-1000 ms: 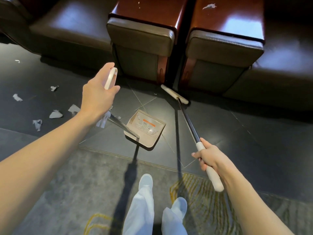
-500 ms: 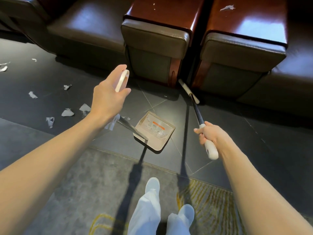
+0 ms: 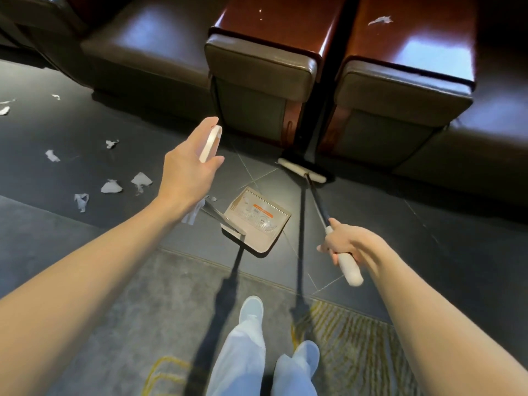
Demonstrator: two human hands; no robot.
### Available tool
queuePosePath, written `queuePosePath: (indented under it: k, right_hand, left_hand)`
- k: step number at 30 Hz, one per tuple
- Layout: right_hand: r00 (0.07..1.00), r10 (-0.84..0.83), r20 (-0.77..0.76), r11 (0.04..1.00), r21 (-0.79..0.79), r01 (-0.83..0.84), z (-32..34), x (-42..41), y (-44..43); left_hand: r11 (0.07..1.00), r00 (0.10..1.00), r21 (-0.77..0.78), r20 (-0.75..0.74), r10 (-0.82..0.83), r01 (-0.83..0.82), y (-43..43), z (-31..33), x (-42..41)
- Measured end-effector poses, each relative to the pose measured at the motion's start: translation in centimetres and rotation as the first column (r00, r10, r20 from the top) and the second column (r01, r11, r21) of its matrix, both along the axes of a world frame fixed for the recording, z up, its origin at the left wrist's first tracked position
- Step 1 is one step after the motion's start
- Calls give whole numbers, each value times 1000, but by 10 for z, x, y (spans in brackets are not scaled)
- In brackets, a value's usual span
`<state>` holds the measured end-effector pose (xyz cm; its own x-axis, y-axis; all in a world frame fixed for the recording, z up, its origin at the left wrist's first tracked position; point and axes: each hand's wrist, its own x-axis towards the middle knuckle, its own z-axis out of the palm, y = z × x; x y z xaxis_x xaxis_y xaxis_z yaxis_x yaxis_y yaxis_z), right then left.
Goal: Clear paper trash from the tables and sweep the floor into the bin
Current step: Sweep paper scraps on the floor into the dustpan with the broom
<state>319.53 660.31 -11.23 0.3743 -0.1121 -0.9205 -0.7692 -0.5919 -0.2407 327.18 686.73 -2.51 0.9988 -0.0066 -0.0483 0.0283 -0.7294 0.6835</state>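
My left hand [image 3: 187,174] grips the white top of the dustpan's long handle. The beige dustpan [image 3: 257,222] rests on the dark tiled floor in front of my feet, its mouth facing the sofas. My right hand [image 3: 347,242] holds the broom's white grip; the broom head [image 3: 301,170] lies on the floor at the gap between two armrests. Several torn white paper scraps [image 3: 110,187] are scattered on the floor to the left, and one scrap [image 3: 380,20] lies on the right wooden armrest top.
Brown leather sofas with wood-topped armrests [image 3: 274,30] line the far side. A grey carpet with yellow pattern [image 3: 143,310] begins under my feet. My white shoes and pale trousers [image 3: 248,338] are at the bottom centre.
The broom head has slid forward to the foot of the armrests, into the gap between them. My right hand moved up along with it. The dustpan and left hand kept their pose.
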Motion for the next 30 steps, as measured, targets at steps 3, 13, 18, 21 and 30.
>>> queuePosePath:
  k: [3, 13, 18, 21, 30]
  right_hand:
    - [981, -188, -57, 975, 113, 193, 12, -15, 9]
    - [923, -385, -8, 901, 215, 377, 65, -35, -19]
    - [924, -376, -65, 888, 258, 380, 72, -14, -14]
    - [915, -378, -140, 861, 311, 403, 66, 4, 8]
    - [903, -330, -274, 806, 417, 421, 60, 50, 105]
  left_hand:
    - [1000, 1000, 11, 1, 10, -10, 1, 2, -17]
    - [994, 994, -32, -4, 105, -105, 22, 13, -72]
    - [983, 984, -37, -9, 179, -179, 35, 14, -98]
    - [972, 973, -38, -11, 231, -232, 50, 10, -108]
    - [910, 913, -79, -61, 404, -408, 98, -1, -106]
